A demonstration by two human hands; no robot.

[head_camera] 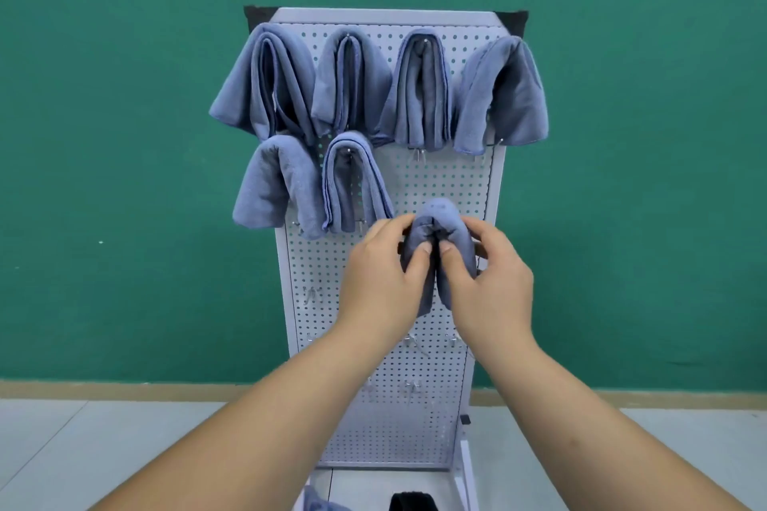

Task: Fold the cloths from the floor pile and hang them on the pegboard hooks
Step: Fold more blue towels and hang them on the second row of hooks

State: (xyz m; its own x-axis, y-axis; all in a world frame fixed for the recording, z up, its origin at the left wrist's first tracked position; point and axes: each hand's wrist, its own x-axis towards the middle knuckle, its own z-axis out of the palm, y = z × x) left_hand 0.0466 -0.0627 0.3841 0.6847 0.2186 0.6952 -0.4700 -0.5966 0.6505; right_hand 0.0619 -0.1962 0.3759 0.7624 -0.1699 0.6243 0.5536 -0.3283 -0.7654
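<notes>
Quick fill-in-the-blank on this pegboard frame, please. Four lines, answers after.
1. On the pegboard, the top-row cloths number ___.
2. The second-row cloths number ___.
3. The left hand and right hand grip one folded cloth, coloured ___.
4. The wall behind is ___.
Answers: four; two; blue; green.

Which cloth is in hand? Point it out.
The lowest cloth, right of the second row's two: left hand and right hand pinch it; six others hang untouched.
</notes>
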